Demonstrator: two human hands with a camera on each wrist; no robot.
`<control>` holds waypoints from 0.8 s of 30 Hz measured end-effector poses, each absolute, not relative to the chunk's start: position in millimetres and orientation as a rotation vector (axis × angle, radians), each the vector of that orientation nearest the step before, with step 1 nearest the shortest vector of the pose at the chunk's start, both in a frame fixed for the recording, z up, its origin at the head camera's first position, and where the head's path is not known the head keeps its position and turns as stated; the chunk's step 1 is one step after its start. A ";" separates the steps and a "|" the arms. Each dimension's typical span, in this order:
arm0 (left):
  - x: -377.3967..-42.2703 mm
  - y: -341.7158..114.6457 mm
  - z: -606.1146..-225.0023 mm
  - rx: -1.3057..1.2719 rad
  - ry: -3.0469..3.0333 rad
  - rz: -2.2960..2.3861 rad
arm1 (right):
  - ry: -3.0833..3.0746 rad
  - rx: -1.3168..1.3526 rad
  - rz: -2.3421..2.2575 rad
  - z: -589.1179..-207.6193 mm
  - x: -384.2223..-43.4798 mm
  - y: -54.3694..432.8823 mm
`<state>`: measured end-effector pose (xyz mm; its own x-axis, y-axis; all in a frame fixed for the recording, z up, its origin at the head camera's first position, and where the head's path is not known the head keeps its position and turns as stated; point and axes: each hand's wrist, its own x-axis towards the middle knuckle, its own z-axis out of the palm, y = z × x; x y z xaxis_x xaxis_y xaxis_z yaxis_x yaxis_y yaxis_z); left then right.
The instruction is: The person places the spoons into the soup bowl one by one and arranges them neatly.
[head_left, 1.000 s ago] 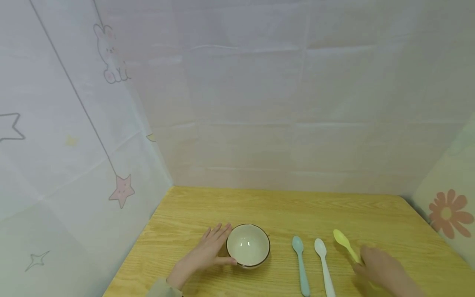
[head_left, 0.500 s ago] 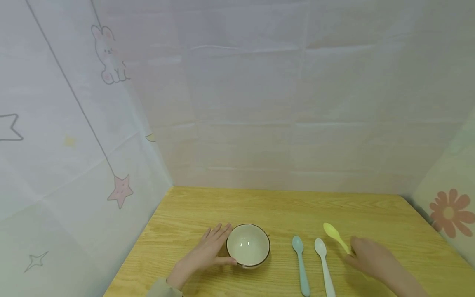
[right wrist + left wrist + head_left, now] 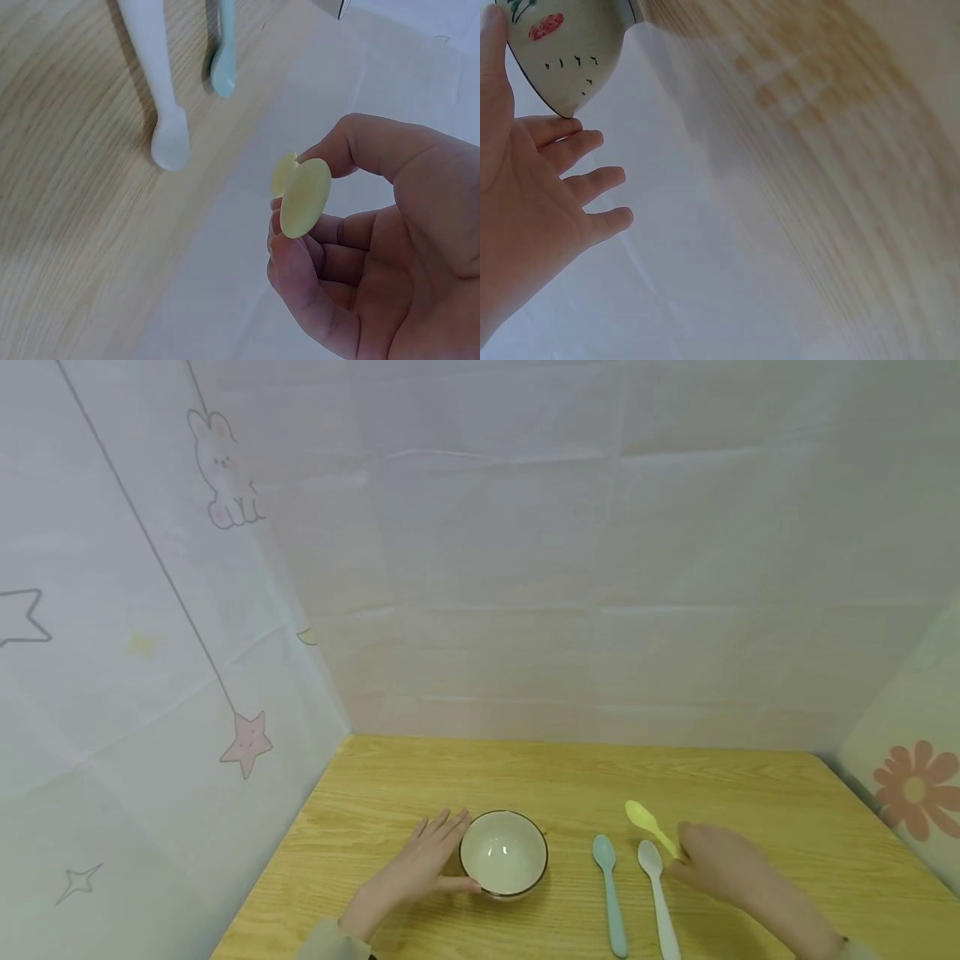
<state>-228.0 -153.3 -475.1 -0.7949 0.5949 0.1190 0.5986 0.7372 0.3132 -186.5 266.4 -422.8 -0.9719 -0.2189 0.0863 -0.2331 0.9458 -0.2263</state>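
Note:
A cream bowl (image 3: 504, 858) with a dark rim stands on the wooden table; in the left wrist view its outer wall (image 3: 574, 41) carries painted marks. My left hand (image 3: 420, 867) rests against its left side, fingers spread and mostly straight, thumb near the front. My right hand (image 3: 723, 867) grips a yellow spoon (image 3: 643, 817) by its handle, bowl end pointing away to the left. In the right wrist view the thumb and fingers pinch the yellow spoon (image 3: 306, 199). A white spoon (image 3: 660, 902) lies just left of that hand, and a light teal spoon (image 3: 611, 893) farther left.
White patterned sheets (image 3: 480, 568) hang behind and on both sides of the table (image 3: 525, 777). The teal and white spoons lie side by side, right of the bowl, their handles toward the front edge.
My right hand has moved left and slightly away from me with the yellow spoon, bringing its tip above the white spoon in the head view. My left hand and the bowl stay put.

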 end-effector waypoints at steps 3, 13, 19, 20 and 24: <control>-227.9 -153.5 -474.1 -1.013 -2.912 -0.532 | -3.055 0.387 0.396 -420.0 -188.8 260.6; -228.0 -154.0 -474.0 -1.011 -2.905 -0.491 | -3.050 0.475 0.407 -409.7 -194.0 237.2; -227.3 -153.7 -473.6 -1.017 -2.908 -0.493 | -2.999 0.568 0.394 -408.2 -197.5 224.4; -227.2 -153.7 -473.6 -1.016 -2.909 -0.496 | -2.995 0.575 0.390 -408.0 -198.3 222.4; -226.4 -153.4 -472.6 -1.014 -2.917 -0.494 | -2.993 0.584 0.365 -405.6 -200.1 214.4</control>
